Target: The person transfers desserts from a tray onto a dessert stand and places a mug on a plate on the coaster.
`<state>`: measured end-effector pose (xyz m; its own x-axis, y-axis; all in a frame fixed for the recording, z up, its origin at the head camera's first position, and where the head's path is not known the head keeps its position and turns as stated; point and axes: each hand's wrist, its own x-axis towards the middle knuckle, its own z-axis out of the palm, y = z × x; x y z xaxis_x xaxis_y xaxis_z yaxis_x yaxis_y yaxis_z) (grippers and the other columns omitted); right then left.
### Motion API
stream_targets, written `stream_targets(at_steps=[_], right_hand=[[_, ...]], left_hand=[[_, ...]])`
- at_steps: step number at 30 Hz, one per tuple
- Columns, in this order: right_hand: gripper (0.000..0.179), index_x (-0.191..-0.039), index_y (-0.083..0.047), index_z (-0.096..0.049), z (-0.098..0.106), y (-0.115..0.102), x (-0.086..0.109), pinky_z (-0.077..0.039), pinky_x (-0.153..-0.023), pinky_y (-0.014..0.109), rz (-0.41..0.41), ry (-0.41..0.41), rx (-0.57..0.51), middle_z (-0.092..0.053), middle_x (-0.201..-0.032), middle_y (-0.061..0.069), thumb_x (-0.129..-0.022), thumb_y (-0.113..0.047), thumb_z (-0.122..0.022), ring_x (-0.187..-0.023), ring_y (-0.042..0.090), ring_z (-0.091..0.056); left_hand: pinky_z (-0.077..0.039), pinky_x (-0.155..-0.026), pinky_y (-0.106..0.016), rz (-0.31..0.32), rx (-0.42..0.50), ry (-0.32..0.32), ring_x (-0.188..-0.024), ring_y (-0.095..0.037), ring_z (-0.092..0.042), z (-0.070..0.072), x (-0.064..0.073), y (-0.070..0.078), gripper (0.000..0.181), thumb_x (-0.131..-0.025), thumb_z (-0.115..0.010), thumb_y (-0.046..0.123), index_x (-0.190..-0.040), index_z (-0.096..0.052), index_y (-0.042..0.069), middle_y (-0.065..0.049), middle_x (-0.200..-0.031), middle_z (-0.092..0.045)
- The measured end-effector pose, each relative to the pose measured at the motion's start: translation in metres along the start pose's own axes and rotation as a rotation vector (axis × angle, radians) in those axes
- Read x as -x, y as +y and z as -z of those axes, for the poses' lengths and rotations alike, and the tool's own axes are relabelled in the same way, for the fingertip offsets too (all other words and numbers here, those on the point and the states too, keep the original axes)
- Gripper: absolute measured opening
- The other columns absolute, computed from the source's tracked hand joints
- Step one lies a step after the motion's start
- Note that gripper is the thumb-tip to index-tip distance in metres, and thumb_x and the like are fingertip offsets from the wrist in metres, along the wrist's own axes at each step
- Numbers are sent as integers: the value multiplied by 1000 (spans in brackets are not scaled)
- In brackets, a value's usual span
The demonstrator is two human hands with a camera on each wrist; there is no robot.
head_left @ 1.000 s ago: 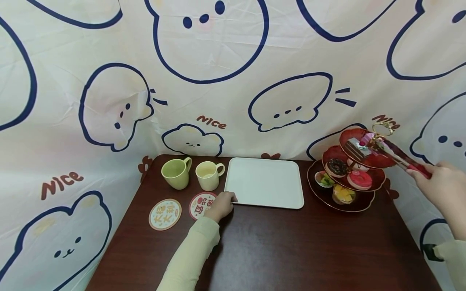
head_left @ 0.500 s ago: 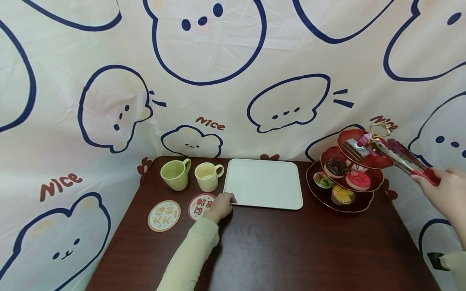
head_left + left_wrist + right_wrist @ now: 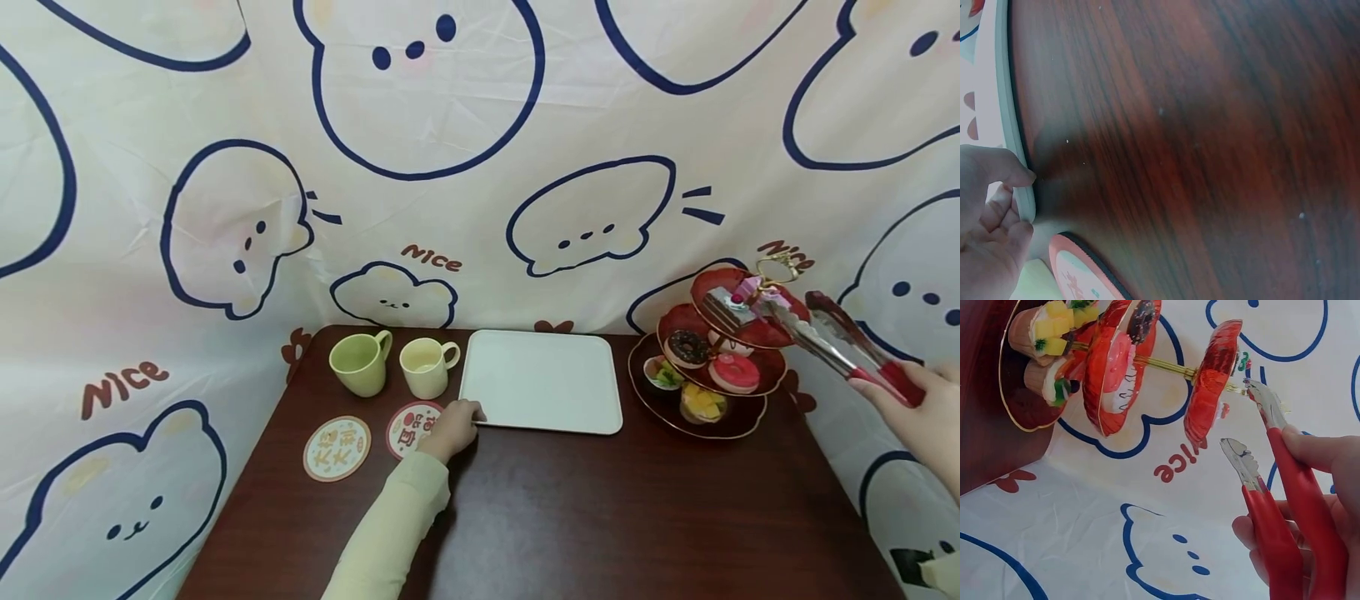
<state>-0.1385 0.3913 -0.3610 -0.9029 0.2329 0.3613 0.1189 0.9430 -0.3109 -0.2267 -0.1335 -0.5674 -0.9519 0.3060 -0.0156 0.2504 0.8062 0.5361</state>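
Note:
In the head view my left hand (image 3: 454, 429) is at the near left corner of a white tray (image 3: 540, 383); the left wrist view shows thumb and fingers pinching the tray's rim (image 3: 1005, 94). My right hand (image 3: 918, 417) grips red-handled metal tongs (image 3: 1307, 506), their arms spread apart with nothing between the tips. The tips stand beside the top tier of a red, gold-rimmed three-tier stand (image 3: 1213, 381). On that tier lies a chocolate-layered cake slice (image 3: 729, 308) with pink pieces. Below sit a chocolate doughnut (image 3: 687, 347), a pink doughnut (image 3: 735, 372) and fruit tarts (image 3: 702, 404).
A green mug (image 3: 360, 364) and a cream mug (image 3: 426, 369) stand at the back left. In front of them lie two round coasters, one orange-rimmed (image 3: 337, 448) and one red-rimmed (image 3: 405, 429). A printed cloth (image 3: 465, 208) hangs behind the dark wooden table (image 3: 600, 508).
The tongs' arms have spread wider, and my right hand has moved slightly down. My left hand stays on the tray corner. The view has shifted slightly.

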Motion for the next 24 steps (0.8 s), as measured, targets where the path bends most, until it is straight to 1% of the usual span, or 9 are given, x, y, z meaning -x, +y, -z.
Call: stream_targets(at_steps=[6, 11, 14, 17, 20, 24], right_hand=[[81, -141, 21, -38, 5, -3, 9, -50, -72, 69, -5, -6, 6, -37, -110, 41, -102, -48, -56, -95, 54, -41], [92, -143, 18, -40, 9, -10, 14, -51, -70, 68, 12, 12, 43, -39, -110, 41, -98, -61, -55, -93, 54, -43], [95, -144, 17, -40, 11, -15, 15, -51, -72, 69, 25, 3, 60, -40, -114, 42, -96, -64, -56, -96, 55, -43], [95, -142, 18, -41, 12, -20, 15, -52, -72, 69, 28, -21, 62, -39, -117, 42, -96, -64, -57, -99, 55, -42], [93, -139, 19, -42, 11, -27, 15, -53, -71, 68, 25, -69, 54, -37, -121, 42, -96, -61, -59, -102, 55, -41], [89, -140, 17, -43, 10, -38, 17, -55, -70, 68, 31, -125, 56, -36, -124, 43, -97, -58, -60, -101, 57, -43]], left_hand=[[-58, -83, -43, 4, -12, 8, -95, -30, -69, -3, 0, 0, 23, -83, -64, -14, -95, -74, 4, -11, -95, -72], [-58, -83, -43, 4, -4, 9, -95, -31, -69, -2, -1, 0, 23, -83, -64, -14, -95, -74, 3, -12, -95, -71], [-58, -83, -43, 3, -5, 0, -95, -30, -69, -1, -2, 0, 22, -84, -64, -14, -96, -74, 3, -12, -95, -71], [-58, -83, -43, 7, -3, -7, -96, -30, -69, -1, -2, 0, 23, -85, -63, -14, -96, -74, 3, -11, -95, -71], [-58, -83, -43, 16, 6, -12, -96, -30, -69, -1, -2, -1, 23, -84, -63, -14, -95, -74, 4, -11, -95, -72], [-58, -82, -43, 18, 10, -16, -95, -30, -69, -2, -2, -1, 23, -84, -63, -14, -95, -74, 4, -11, -94, -72]])
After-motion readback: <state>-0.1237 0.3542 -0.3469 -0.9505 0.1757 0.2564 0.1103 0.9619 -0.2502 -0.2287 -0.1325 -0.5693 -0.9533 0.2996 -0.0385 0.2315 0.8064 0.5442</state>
